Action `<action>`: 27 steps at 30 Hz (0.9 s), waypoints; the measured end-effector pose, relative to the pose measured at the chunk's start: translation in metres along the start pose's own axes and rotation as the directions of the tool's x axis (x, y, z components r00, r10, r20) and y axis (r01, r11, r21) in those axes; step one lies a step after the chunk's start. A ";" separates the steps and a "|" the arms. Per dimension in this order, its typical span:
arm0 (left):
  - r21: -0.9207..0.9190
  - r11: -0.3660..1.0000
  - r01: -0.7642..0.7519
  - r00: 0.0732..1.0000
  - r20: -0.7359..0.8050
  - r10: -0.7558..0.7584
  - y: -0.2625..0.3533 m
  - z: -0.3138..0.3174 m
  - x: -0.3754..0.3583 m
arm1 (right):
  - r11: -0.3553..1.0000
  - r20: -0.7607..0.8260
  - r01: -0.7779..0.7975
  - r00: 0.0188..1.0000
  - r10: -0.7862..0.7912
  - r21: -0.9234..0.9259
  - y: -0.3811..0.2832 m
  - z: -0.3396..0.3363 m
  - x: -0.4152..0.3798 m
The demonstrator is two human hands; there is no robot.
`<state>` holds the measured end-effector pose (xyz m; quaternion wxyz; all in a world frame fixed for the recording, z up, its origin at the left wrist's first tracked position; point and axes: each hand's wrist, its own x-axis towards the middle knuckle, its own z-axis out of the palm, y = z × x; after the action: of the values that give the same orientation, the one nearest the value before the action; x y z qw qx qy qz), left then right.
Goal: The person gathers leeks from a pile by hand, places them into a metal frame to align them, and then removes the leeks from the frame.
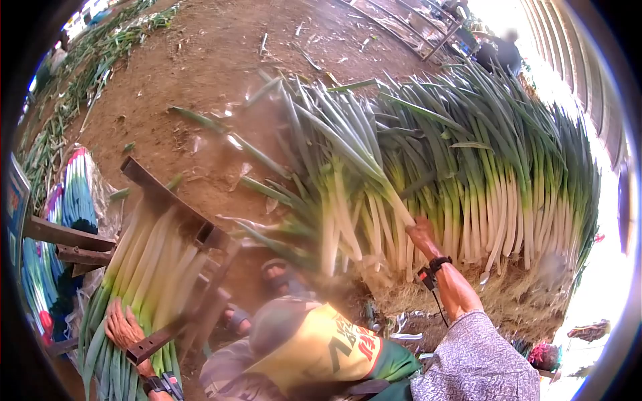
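Note:
My right hand (421, 235) is closed round the white lower end of a green onion stalk (394, 200), whose leaves reach up and left over the large pile of green onions (488, 180). At the lower left, my left hand (125, 329) lies with its fingers spread on the green part of a bundle of green onions (157, 267). That bundle rests in a rusty metal frame (160, 337), its white ends toward the upper bar. A dark band is on each wrist.
Tied green onion bundles (77, 194) lie at the far left beside metal bars (70, 234). Loose leaves litter the dirt floor (200, 60). A metal rack (441, 40) and a person (507, 53) are at the top right. My sandalled feet show below the middle.

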<state>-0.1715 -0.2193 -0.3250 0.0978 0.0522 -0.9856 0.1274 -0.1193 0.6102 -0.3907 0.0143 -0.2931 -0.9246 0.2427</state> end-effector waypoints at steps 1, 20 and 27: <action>0.003 1.000 0.009 1.000 0.006 -0.009 0.000 0.000 -0.001 | 0.998 -0.041 0.056 0.998 -0.056 -0.015 0.005 0.002 -0.001; -0.024 0.999 0.039 0.998 0.046 -0.037 0.012 -0.015 0.001 | 0.979 0.218 -0.027 0.976 -0.018 0.201 -0.084 0.161 -0.007; -0.006 0.999 0.035 0.999 0.026 -0.035 0.016 -0.014 0.001 | 0.867 0.497 -0.179 0.864 -0.088 0.465 -0.124 0.061 0.003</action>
<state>-0.1714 -0.2002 -0.3152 0.0874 0.0709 -0.9862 0.1218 -0.1985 0.4968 -0.3881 -0.1579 -0.2285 -0.7948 0.5396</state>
